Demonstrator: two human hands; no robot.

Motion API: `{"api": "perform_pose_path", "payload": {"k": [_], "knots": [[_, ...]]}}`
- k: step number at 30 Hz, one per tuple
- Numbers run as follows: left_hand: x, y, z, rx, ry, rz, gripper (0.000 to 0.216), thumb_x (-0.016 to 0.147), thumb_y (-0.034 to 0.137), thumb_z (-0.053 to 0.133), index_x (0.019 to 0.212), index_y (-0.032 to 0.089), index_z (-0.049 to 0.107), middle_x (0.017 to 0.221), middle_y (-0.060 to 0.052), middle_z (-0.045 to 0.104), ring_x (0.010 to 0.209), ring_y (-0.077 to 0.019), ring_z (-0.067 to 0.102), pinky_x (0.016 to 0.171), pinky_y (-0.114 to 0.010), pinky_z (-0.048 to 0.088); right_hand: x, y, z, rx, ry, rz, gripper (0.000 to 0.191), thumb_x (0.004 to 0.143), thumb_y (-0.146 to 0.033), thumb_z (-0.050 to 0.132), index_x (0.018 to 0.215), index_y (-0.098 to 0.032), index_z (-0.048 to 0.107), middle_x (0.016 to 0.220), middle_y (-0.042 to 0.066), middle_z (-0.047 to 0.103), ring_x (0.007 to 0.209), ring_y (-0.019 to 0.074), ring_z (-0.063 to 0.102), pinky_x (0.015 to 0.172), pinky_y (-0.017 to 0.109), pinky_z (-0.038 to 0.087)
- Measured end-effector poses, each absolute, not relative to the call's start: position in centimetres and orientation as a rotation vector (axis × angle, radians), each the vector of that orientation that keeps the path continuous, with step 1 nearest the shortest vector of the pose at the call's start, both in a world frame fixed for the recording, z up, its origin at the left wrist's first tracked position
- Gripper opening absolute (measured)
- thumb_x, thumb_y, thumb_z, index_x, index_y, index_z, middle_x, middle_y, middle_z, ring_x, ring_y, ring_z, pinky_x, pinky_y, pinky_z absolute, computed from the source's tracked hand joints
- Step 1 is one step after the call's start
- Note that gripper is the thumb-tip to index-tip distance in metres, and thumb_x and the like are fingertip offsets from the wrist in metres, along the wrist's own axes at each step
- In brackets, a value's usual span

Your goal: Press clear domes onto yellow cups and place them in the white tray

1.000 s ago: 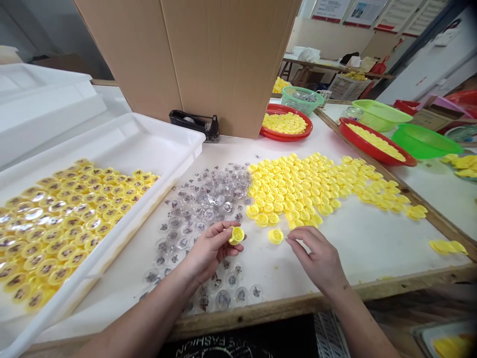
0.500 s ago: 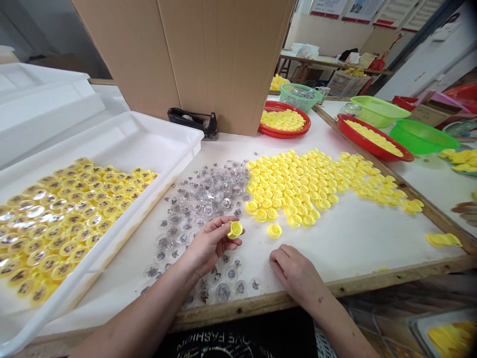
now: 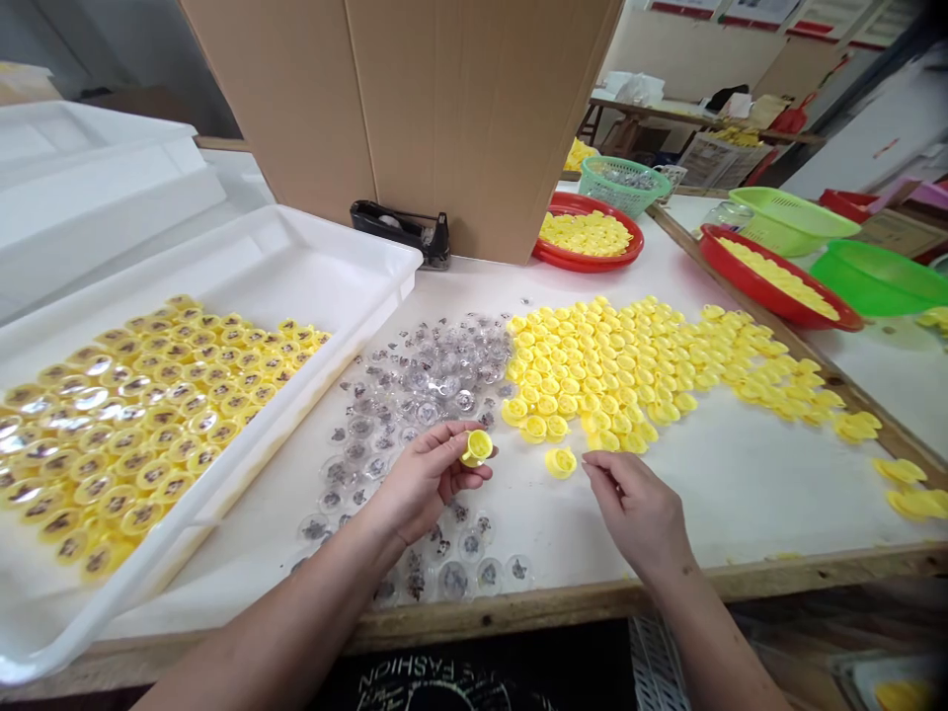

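Observation:
A small yellow plastic cup [image 3: 478, 447] with a round hollow facing up sits between the thumb and fingers of my left hand [image 3: 430, 474], above the table. My right hand [image 3: 641, 509] is closed, its fingertips just right of a lone yellow cup [image 3: 561, 462] on the tabletop; I see nothing in its fingers. Many more such yellow cups [image 3: 614, 360] are spread behind it. Left of them lie many clear round plastic pieces [image 3: 422, 385] with dark printed figures, some partly behind my left hand and forearm.
At the left, a white tray [image 3: 355, 321] holds yellow cups with printed figures. A tape dispenser [image 3: 404, 232] stands before a large cardboard box [image 3: 459, 109]. Red bowls [image 3: 585, 265] of yellow pieces and a green basket [image 3: 622, 186] are at the back. Wooden edging [image 3: 741, 583] runs along the table.
My right hand has risen from near the front edge and moved forward to beside the lone yellow cup. My left hand still holds its cup. The whole view has shifted slightly.

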State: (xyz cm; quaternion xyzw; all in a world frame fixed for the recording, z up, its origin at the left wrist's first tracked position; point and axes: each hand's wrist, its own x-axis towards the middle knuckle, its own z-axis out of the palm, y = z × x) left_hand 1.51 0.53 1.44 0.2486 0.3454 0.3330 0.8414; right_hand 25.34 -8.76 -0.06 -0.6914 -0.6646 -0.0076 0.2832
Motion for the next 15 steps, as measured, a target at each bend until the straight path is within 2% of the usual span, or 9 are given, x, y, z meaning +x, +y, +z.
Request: {"api": "perform_pose_path", "payload": {"k": [4, 8, 12, 15], "knots": [[1.3, 1.0, 1.7, 0.48, 0.738, 0.775, 0.021, 0.086, 0.018, 0.056, 0.105, 0.011, 0.059, 0.09, -0.012, 0.069, 0.065, -0.012, 0.066, 0.059, -0.018, 0.052, 22.4, -9.8, 0.6, -1.759, -1.912, 0.2, 0.01, 0.088, -0.016, 0.049, 0.087, -0.022, 0.056, 0.08, 0.001, 0.062, 0.075, 0.0149, 0.06, 0.067, 0.027, 0.049], [1.2, 1.3, 1.9, 0.448, 0.741, 0.817, 0.019, 0.087, 0.017, 0.054, 0.104, 0.011, 0.06, 0.089, -0.012, 0.068, 0.064, -0.0113, 0.065, 0.057, -0.017, 0.051, 18.7, -9.3, 0.7, -1.64, -2.089, 0.571, 0.013, 0.085, -0.012, 0.054, 0.093, -0.022, 0.054, 0.087, 0.003, 0.056, 0.076, 0.0158, 0.058, 0.067, 0.028, 0.05], [1.2, 1.3, 1.9, 0.443, 0.726, 0.818, 0.018, 0.085, 0.017, 0.056, 0.102, 0.011, 0.06, 0.085, -0.01, 0.068, 0.062, -0.0115, 0.065, 0.056, -0.018, 0.05, 16.6, -8.3, 0.1, -1.607, -2.177, 0.645, 0.027, 0.078, -0.008, 0.06, 0.1, -0.022, 0.055, 0.092, 0.005, 0.053, 0.08, 0.018, 0.057, 0.071, 0.032, 0.052], [1.1, 1.2, 1.8, 0.442, 0.706, 0.796, 0.018, 0.085, 0.018, 0.057, 0.101, 0.011, 0.06, 0.086, -0.01, 0.068, 0.062, -0.012, 0.065, 0.057, -0.018, 0.05, 16.3, -7.9, -0.3, -1.59, -2.196, 0.668, 0.025, 0.076, -0.005, 0.058, 0.096, -0.021, 0.056, 0.09, 0.005, 0.053, 0.078, 0.0179, 0.058, 0.07, 0.032, 0.052]]}}
